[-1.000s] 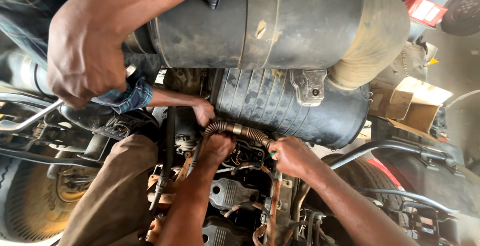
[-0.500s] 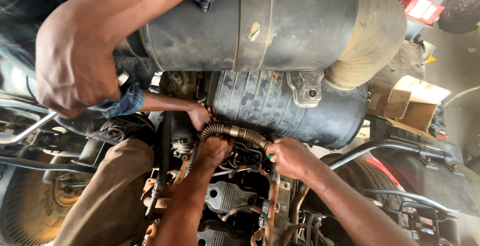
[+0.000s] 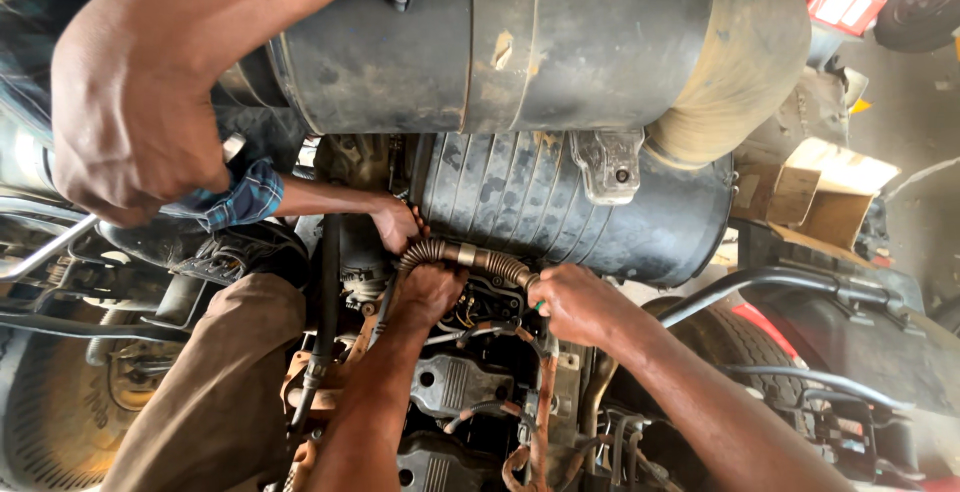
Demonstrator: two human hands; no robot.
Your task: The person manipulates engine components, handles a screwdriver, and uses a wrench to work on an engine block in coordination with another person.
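Corrugated metal hose (image 3: 470, 255): long axis near level, slight downward run toward right end, lying just under ribbed black housing (image 3: 570, 202).

Left hand (image 3: 430, 292): at hose's left bend, fingers curled; what they clamp, cannot tell.

Right hand (image 3: 580, 304): at hose's right end, fingers closed around fitting there.

Co-worker's hand (image 3: 397, 222): just above hose's left end. Second co-worker hand (image 3: 135, 147): well left, fisted.

Large cylinder (image 3: 520, 37): above housing.

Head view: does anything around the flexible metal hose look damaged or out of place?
Nothing is clearly broken. The corrugated hose bends below the ribbed black housing, with the left hand and right hand on it. The big drum above is dusty, and the parts below look rusty and grimy.
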